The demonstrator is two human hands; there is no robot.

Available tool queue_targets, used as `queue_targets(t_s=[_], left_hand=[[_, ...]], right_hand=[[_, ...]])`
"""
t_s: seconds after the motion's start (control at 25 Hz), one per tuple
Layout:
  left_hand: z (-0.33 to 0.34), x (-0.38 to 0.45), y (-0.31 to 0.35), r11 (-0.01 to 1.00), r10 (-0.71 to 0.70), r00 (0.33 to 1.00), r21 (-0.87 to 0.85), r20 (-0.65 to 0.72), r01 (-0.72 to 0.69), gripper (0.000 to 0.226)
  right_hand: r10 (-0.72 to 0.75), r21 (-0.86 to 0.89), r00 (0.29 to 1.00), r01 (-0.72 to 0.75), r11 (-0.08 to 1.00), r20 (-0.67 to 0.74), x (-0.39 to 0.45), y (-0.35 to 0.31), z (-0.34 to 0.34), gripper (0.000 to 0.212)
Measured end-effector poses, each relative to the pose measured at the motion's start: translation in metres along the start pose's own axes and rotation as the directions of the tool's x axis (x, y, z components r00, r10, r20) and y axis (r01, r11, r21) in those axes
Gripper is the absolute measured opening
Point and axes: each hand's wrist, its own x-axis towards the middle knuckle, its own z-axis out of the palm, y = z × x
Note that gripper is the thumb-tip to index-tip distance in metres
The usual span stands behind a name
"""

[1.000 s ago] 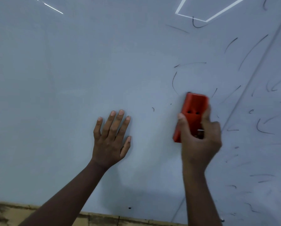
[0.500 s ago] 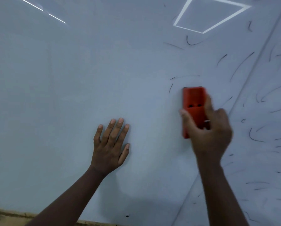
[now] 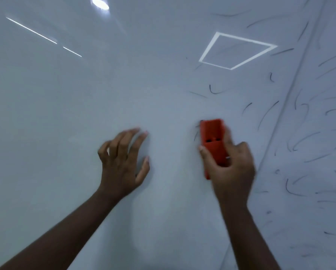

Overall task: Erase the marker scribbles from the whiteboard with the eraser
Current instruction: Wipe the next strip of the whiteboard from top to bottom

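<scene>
The red eraser (image 3: pixel 212 140) lay flat against the whiteboard (image 3: pixel 85 114), its long side running up and down, and the right hand (image 3: pixel 230 168) grasped its lower half: the thumb curled round the left edge, the fingers wrapped over the right edge, so that only the upper part, with two small dark holes in its back, stood clear above the knuckles. A short dark stroke (image 3: pixel 196 135) sat just left of the eraser's upper end, touching or nearly touching its edge; blur made it hard to tell which. Above and to the right of that hand more scribbles (image 3: pixel 215 91) were scattered, thin curved marks growing denser further right, past a slanted seam (image 3: pixel 284 114) in the board. The board to the left of the right hand looked wiped. There the left hand (image 3: pixel 122 164) was held at the board, well apart from the eraser, grasping nothing: its fingers (image 3: pixel 138 141) were spread and loosely bent, tips pointing up towards the surface, blurred, so whether they touched the board could not be told. Higher up, above both hands, the glossy surface reflected a square light outline (image 3: pixel 236 50), a round lamp (image 3: pixel 100 4) and thin bright lines (image 3: pixel 31 30).
</scene>
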Motion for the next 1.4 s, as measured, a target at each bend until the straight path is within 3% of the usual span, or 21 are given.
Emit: queue_targets(t_s=[0.12, 0.28, 0.44, 0.56, 0.72, 0.84, 0.92, 1.0, 1.08, 1.16, 1.28, 1.4], left_hand=[[-0.002, 0.062, -0.013, 0.995, -0.087, 0.995, -0.045, -0.04, 0.085, 0.061], [0.004, 0.074, -0.013, 0.998, -0.059, 0.998, 0.013, -0.016, 0.059, 0.06], [0.005, 0.066, -0.011, 0.998, -0.05, 0.999, 0.036, 0.002, 0.049, 0.06], [0.006, 0.065, -0.011, 0.999, -0.04, 0.999, 0.033, 0.022, 0.039, 0.062], [0.008, 0.064, -0.012, 0.999, -0.036, 0.999, 0.031, 0.02, 0.035, 0.063], [0.008, 0.063, -0.01, 0.999, -0.027, 1.0, 0.036, 0.013, 0.026, 0.064], [0.008, 0.063, -0.009, 0.999, -0.02, 1.0, 0.036, 0.004, 0.019, 0.064], [0.008, 0.063, -0.009, 0.999, -0.02, 1.0, 0.032, 0.002, 0.02, 0.065], [0.008, 0.063, -0.01, 0.999, -0.022, 1.0, 0.039, 0.006, 0.022, 0.066], [0.009, 0.063, -0.011, 0.998, -0.013, 1.0, 0.059, 0.017, 0.012, 0.067], [0.007, 0.064, -0.011, 0.999, -0.008, 1.0, 0.053, 0.02, 0.007, 0.067], [0.002, 0.067, -0.013, 0.999, 0.0, 1.0, 0.042, 0.0, 0.0, 0.066]], right_hand=[[-0.229, -0.062, 0.965, 0.238, 0.969, 0.131, -0.026, -0.025, 0.019, 0.077], [-0.307, -0.066, 0.946, 0.315, 0.947, 0.109, -0.008, -0.023, 0.017, 0.075], [-0.062, 0.009, 0.996, 0.063, 0.998, -0.057, 0.049, -0.004, -0.008, 0.077], [0.18, 0.184, 0.963, -0.143, 0.972, -0.202, 0.081, 0.031, -0.037, 0.081], [0.308, 0.301, 0.913, -0.224, 0.927, -0.269, 0.089, 0.046, -0.035, 0.082], [0.364, 0.334, 0.891, -0.268, 0.904, -0.269, 0.099, 0.017, -0.022, 0.082], [0.233, 0.217, 0.946, -0.184, 0.959, -0.227, 0.098, -0.019, -0.008, 0.078], [0.002, 0.094, 0.992, 0.01, 0.996, -0.126, 0.082, -0.056, 0.011, 0.078], [-0.195, 0.031, 0.981, 0.194, 0.98, 0.021, 0.057, -0.084, 0.029, 0.08], [-0.324, -0.009, 0.944, 0.325, 0.946, 0.066, 0.04, -0.095, 0.039, 0.08], [-0.37, -0.042, 0.926, 0.373, 0.927, 0.07, 0.051, -0.094, 0.032, 0.08], [-0.235, -0.065, 0.971, 0.237, 0.969, 0.047, 0.091, -0.08, 0.011, 0.08]])
